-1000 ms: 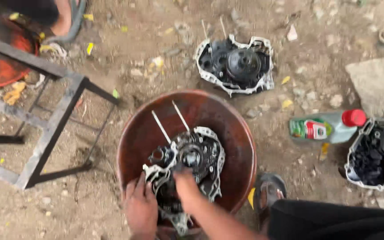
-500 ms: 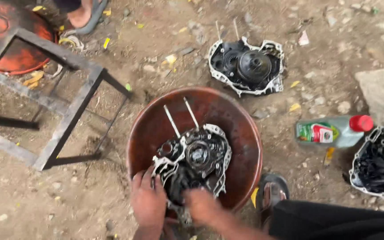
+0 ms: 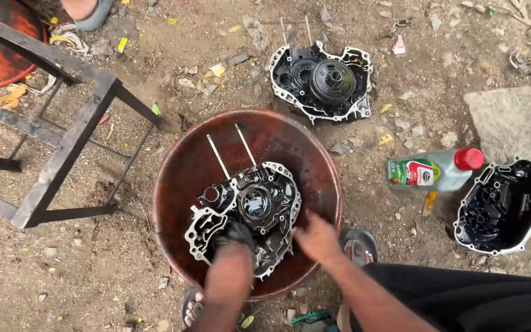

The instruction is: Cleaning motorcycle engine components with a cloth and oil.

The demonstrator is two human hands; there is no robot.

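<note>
The fingers of the left hand are black with oil and pressed down into the engine case half, though I cannot tell whether they are spread or curled. The case lies tilted in the rusty metal basin, its 2 long studs pointing away from those fingers. Just to their right, the right hand rests on the case's near edge, fingers loosely together. Judging by this, washing goes best with the right hand steadying the rim while the left works each recess. Farther right, well apart, lie a plastic bottle and a black cover.
</note>
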